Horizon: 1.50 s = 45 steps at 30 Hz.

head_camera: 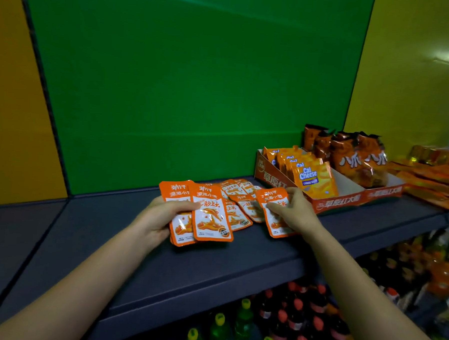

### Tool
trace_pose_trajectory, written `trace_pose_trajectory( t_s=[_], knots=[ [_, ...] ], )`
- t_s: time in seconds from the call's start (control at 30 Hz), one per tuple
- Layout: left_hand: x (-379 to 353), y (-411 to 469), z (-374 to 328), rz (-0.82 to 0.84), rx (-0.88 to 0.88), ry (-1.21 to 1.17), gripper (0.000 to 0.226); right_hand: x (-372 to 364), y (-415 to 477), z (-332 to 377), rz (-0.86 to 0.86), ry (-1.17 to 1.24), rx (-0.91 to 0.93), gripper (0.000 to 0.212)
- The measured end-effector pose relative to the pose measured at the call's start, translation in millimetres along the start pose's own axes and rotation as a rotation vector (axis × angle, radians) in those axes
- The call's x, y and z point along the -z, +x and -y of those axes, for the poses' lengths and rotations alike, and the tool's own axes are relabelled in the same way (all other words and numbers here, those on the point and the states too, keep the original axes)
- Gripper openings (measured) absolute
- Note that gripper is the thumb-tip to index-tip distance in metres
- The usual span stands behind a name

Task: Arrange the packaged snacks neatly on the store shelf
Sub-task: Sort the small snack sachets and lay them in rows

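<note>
1. I see two orange snack packets [210, 216] fanned in the left hand [161, 218], thumb on top, just above the shelf [187, 266].
2. The right hand [294, 210] pinches a single packet [275, 219].
3. Some loose packets [239, 204] lie on the shelf between the hands.
4. To the right is a cardboard tray [338, 201] of cheese packs, with bottles [288, 316] below.

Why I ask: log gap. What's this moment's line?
left hand: holds fanned orange snack packets | right hand: pinches single packet | loose packets: lying on shelf
</note>
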<state>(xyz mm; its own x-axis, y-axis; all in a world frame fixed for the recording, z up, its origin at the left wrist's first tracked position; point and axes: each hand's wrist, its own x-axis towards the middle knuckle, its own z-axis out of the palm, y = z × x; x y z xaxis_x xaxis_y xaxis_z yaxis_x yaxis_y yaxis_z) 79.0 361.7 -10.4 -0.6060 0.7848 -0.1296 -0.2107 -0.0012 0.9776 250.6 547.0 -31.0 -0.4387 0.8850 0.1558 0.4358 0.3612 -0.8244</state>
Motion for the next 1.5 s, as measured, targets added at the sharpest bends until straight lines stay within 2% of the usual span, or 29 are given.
trace_pose_trajectory(
  t_s=[0.2, 0.43, 0.77, 0.93, 1.03, 1.1, 1.2, 1.27, 1.37, 1.5],
  knots=[
    [-13, 8, 6, -0.103, 0.011, -0.011, 0.014, -4, 51, -1, -0.017, -0.275, 0.212, 0.067],
    [-35, 17, 11, -0.167, 0.029, -0.002, 0.014, -11, 68, -17, 0.036, -0.41, 0.297, 0.064],
    [-55, 17, 17, -0.205, 0.047, 0.015, 0.013, -14, 73, -26, 0.007, -0.596, 0.357, 0.043],
    [-62, 13, 21, -0.205, 0.051, 0.01, 0.013, -11, 69, -26, -0.008, -0.578, 0.405, 0.037],
    [-64, 9, 24, -0.196, 0.049, -0.008, 0.015, -4, 55, -18, -0.055, -0.423, 0.526, 0.037],
    [-66, 5, 26, -0.186, 0.037, -0.021, 0.014, 1, 37, -13, 0.034, -0.316, 0.545, 0.044],
    [-69, 0, 30, -0.168, 0.022, -0.026, 0.015, 1, 11, -10, 0.358, -0.246, 0.432, 0.058],
    [-70, -4, 34, -0.157, 0.016, -0.01, 0.015, -5, -1, -13, 0.463, -0.186, 0.4, 0.052],
    [-65, -9, 38, -0.172, 0.01, 0.03, 0.015, -14, -8, -20, 0.462, -0.109, 0.405, 0.043],
    [-40, -17, 31, -0.31, -0.011, -0.012, 0.009, -16, -11, -27, 0.4, -0.143, 0.431, 0.04]
  ],
)
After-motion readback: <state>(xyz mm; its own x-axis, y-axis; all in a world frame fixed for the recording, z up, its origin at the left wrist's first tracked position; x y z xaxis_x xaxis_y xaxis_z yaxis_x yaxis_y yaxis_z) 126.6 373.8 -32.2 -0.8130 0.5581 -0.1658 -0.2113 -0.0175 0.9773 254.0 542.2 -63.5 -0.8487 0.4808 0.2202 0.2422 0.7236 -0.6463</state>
